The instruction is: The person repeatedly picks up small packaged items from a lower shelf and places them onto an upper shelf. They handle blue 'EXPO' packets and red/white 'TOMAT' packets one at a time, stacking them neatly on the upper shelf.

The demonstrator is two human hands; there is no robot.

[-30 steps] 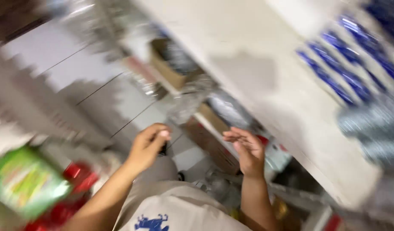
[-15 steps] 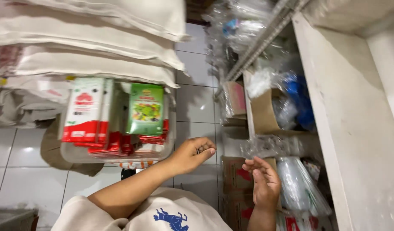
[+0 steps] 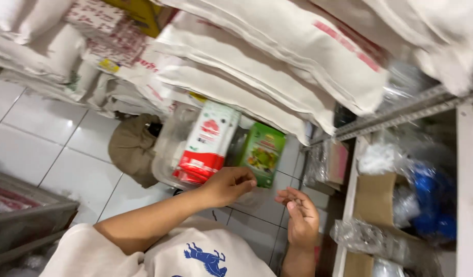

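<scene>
My left hand (image 3: 230,185) reaches forward with thumb and fingertips pinched together; I cannot make out whether anything thin is between them. It hovers just below a clear plastic tub (image 3: 167,164) holding a red-and-white carton (image 3: 208,141), beside a green box (image 3: 263,154). My right hand (image 3: 300,218) is a little lower and to the right, palm up, fingers loosely curled and apart, holding nothing. The two hands are close but not touching.
Stacked white sacks (image 3: 257,66) hang over the tub. A brown bag (image 3: 133,149) lies on the white tiled floor (image 3: 46,149). At right, a white shelf (image 3: 470,195) holds a cardboard box (image 3: 375,197), blue packets (image 3: 426,205) and clear plastic bags (image 3: 367,237). A metal rack (image 3: 31,215) stands at left.
The view has swung from the shelf side toward the sacks and tub. Both hands stay in front of me, close together, the left now nearer the cartons.
</scene>
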